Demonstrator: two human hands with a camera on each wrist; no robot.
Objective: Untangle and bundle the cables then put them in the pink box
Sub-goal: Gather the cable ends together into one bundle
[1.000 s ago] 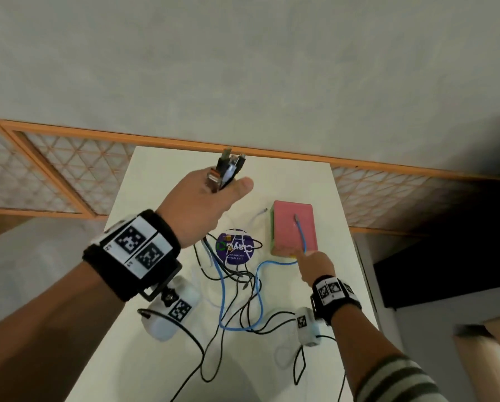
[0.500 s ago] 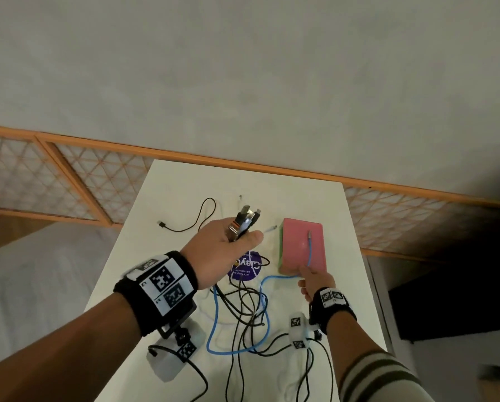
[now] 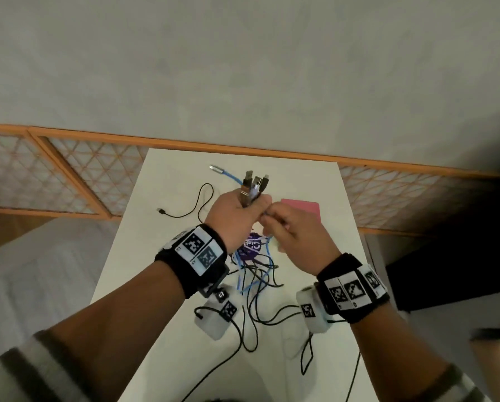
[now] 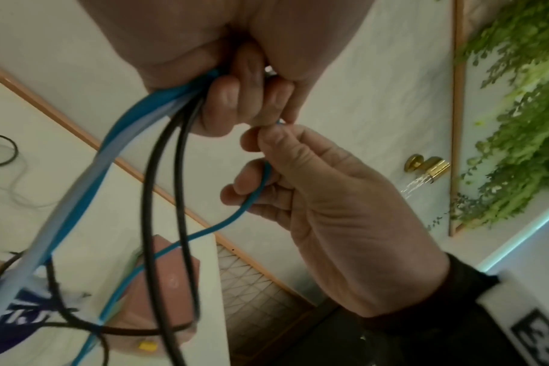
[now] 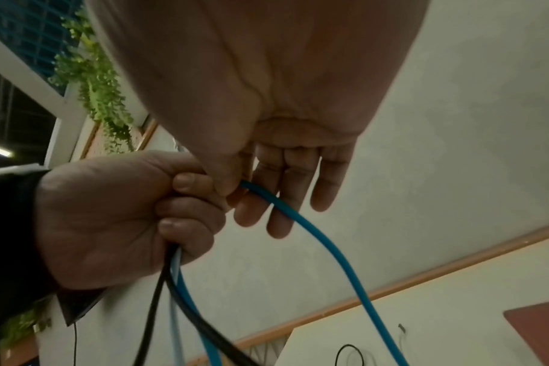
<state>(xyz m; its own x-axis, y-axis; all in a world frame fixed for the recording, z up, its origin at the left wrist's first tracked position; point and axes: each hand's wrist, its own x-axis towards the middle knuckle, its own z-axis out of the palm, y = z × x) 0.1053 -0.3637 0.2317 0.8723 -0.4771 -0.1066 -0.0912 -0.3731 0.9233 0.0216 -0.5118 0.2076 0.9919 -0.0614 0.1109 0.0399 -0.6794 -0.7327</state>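
Note:
My left hand (image 3: 243,207) is raised over the white table (image 3: 161,256) and grips a bundle of cable ends, their plugs (image 3: 253,184) sticking up out of the fist. Black, pale blue and blue cables (image 4: 160,138) hang from it down to a tangle (image 3: 257,280) on the table. My right hand (image 3: 272,220) sits right beside the left and pinches a blue cable (image 5: 314,230) between thumb and fingers. The pink box (image 3: 303,210) lies flat behind my right hand, partly hidden by it.
A loose black cable (image 3: 196,204) curls on the table left of my hands. A round purple object (image 3: 251,248) lies under the tangle. An orange-framed lattice railing (image 3: 98,169) runs behind the table's far edge. Wrist-camera cables trail over the near table.
My right hand left the table by the pink box, lifted the blue cable and came up against my left hand. A blue plug end now pokes out above the left fist.

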